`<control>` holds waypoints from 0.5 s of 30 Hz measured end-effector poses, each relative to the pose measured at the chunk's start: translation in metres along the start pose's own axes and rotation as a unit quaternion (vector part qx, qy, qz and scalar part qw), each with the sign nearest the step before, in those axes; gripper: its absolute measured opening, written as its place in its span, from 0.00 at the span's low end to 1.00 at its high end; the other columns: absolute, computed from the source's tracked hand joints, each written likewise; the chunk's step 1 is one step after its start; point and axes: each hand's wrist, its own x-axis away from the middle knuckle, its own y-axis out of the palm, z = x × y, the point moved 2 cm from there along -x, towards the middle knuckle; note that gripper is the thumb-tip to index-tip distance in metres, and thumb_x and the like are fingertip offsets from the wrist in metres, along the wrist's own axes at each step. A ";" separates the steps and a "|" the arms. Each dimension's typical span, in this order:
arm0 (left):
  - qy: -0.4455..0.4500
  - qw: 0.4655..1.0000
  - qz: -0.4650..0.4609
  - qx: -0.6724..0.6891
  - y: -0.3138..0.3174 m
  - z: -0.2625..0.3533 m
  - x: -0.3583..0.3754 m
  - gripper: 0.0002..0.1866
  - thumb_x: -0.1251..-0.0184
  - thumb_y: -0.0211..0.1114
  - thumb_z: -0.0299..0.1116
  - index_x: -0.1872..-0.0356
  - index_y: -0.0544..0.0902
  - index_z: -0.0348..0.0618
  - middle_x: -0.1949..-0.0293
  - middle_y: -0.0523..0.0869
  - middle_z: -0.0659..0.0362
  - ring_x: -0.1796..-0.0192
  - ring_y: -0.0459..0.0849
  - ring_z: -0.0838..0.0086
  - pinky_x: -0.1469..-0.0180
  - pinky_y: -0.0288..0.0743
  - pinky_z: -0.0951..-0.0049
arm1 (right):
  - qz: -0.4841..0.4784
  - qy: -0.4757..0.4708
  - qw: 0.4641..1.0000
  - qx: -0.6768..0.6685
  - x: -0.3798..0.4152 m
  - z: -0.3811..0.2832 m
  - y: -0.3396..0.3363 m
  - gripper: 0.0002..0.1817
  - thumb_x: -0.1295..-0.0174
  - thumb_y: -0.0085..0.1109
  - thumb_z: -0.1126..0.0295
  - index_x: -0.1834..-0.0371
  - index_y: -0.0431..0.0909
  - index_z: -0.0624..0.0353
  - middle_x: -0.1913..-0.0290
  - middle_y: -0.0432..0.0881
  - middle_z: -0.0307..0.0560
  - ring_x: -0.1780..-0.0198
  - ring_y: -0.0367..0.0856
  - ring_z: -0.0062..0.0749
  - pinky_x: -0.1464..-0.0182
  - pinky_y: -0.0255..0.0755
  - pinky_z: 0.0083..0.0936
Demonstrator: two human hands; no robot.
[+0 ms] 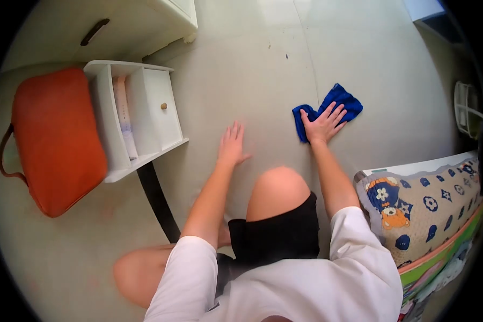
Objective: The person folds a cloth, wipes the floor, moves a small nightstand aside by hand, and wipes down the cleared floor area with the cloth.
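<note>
Under my right hand (326, 123) a blue cloth (344, 102) lies crumpled on the pale tiled floor (241, 64). My right hand rests flat on it, fingers spread, with cloth showing on both sides of the palm. To the left, my left hand (232, 144) is at the floor with its fingers stretched out and holds nothing. It is nearest to the small white cabinet (158, 107), which has a drawer with a round wooden knob.
An orange bag (59, 139) leans at the white cabinet's left side. A black strap (158, 201) runs along the floor below it. Top left stands a larger cream cabinet (145, 27). At right is a patterned mat with a bear (424, 198); a white rack (467, 110) stands beyond.
</note>
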 end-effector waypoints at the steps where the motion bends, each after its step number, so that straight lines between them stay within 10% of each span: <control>1: -0.002 1.000 0.010 -0.029 0.003 0.003 0.007 0.66 0.42 0.81 0.61 0.10 0.50 0.52 0.09 0.48 0.52 0.11 0.52 0.50 0.15 0.59 0.48 | 0.011 -0.003 1.000 0.002 0.001 -0.001 0.001 0.73 0.44 0.58 0.15 0.09 0.47 0.62 0.09 0.41 0.67 0.08 0.35 0.62 0.14 0.32 0.66; 8: 0.050 0.991 0.123 0.011 0.029 -0.011 0.017 0.72 0.53 0.86 0.63 0.10 0.51 0.52 0.09 0.50 0.54 0.10 0.51 0.50 0.15 0.59 0.50 | 0.048 -0.018 0.999 -0.008 0.002 0.001 0.009 0.72 0.43 0.60 0.18 0.09 0.47 0.62 0.09 0.42 0.66 0.09 0.37 0.62 0.13 0.33 0.65; 15: -0.029 0.967 0.250 -0.022 0.058 -0.077 0.001 0.54 0.31 0.65 0.64 0.10 0.52 0.56 0.08 0.47 0.58 0.08 0.45 0.56 0.11 0.37 0.40 | 0.064 -0.023 0.998 -0.011 0.003 0.003 0.014 0.72 0.43 0.61 0.19 0.09 0.47 0.63 0.09 0.43 0.67 0.09 0.38 0.62 0.13 0.33 0.65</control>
